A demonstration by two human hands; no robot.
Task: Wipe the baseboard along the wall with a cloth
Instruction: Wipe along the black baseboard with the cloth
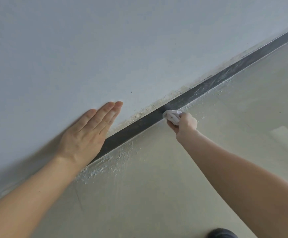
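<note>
A dark grey baseboard (208, 85) runs diagonally from lower left to upper right between the pale wall (105, 48) and the floor. My right hand (185, 123) grips a bunched white cloth (171, 115) and holds it against the baseboard near the middle of the view. My left hand (88, 134) lies flat on the wall with straight fingers, just above the baseboard and to the left of the cloth. It hides a stretch of the baseboard under its palm.
The greenish floor (174, 186) carries rough whitish paint spatter along the baseboard's foot. Flaky, yellowed paint lines the wall just above the baseboard. A dark rounded object (222, 233) shows at the bottom edge.
</note>
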